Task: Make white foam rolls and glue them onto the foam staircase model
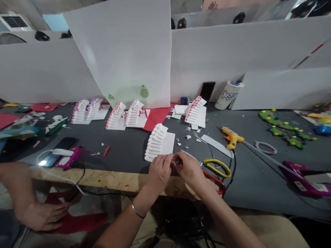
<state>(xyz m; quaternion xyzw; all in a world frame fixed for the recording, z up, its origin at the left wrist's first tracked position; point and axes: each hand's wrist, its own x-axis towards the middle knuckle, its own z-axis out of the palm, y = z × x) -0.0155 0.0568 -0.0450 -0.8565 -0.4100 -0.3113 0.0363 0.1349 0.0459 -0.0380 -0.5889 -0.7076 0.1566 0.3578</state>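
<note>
My left hand [160,172] and my right hand [190,169] meet over the table's front edge, fingertips pinched together. Whatever lies between their fingers is too small or hidden to make out. Just beyond them stands a white paper piece [155,143] lined with cotton-swab-like sticks with white tips. Scissors with yellow and red handles [217,167] lie beside my right hand, partly behind it. Similar stick-lined pieces, one with red tips [196,109] and one with pink tips [115,116], stand farther back.
At the right lie a yellow glue gun [232,137] with its cord, a white paper strip [217,146] and a purple device [301,177]. A patterned cup [229,95] stands by the white partition [134,44]. Another person's hand [42,215] is at lower left, near a phone [58,151].
</note>
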